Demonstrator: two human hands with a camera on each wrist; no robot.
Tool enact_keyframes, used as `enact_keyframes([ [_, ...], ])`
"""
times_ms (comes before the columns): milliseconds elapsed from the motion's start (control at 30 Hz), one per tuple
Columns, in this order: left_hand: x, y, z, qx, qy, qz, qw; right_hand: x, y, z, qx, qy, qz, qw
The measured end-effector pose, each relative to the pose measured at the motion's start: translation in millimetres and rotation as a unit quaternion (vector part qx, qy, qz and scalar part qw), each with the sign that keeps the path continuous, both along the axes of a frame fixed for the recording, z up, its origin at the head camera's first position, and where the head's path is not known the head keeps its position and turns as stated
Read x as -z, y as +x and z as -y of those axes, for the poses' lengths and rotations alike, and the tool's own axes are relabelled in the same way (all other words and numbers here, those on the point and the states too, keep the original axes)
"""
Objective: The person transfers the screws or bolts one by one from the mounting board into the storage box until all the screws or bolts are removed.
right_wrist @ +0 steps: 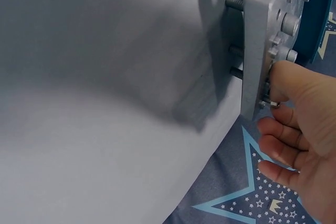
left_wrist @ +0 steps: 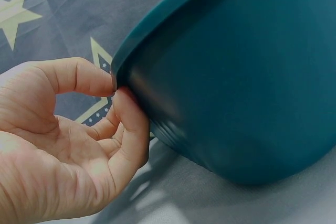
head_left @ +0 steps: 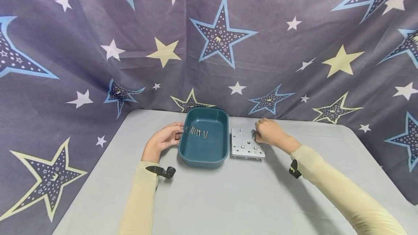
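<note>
A teal plastic tray [head_left: 202, 163] stands on the table, and several thin screws [head_left: 198, 132] lie inside it. My left hand [head_left: 166, 136] pinches the tray's left rim between thumb and forefinger, as the left wrist view shows up close. Right of the tray is a silver metal plate [head_left: 240, 141] with holes, raised on bolts whose shanks stick out beneath it. My right hand [head_left: 271, 132] is at the plate's far right corner. In the right wrist view its thumb and forefinger pinch a small screw [right_wrist: 273, 104] at the plate's face; the fingertips partly hide it.
Several bolt heads [right_wrist: 290, 24] stand up from the plate. The grey-white table [head_left: 209, 198] ends at the back against a dark curtain [head_left: 277, 57] printed with stars. Each wrist wears a black strap [head_left: 295, 169] over a pale yellow sleeve [head_left: 346, 188].
</note>
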State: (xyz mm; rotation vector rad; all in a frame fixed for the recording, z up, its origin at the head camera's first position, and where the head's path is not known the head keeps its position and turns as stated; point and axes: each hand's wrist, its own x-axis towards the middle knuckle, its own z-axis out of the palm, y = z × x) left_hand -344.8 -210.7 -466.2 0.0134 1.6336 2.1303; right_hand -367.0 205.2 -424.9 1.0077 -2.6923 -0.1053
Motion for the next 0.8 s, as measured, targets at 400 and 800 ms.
enact_keyframes([
  [400,0.8,-0.5,0.2,-0.002,-0.003,0.000,1.0000,0.5,-0.8,-0.5,0.001,-0.006,0.009,0.9999],
  [800,2.0,-1.8,0.2,-0.002,-0.009,-0.002,1.0000,0.8,-1.2,0.0,0.001,-0.006,0.005,1.0000],
])
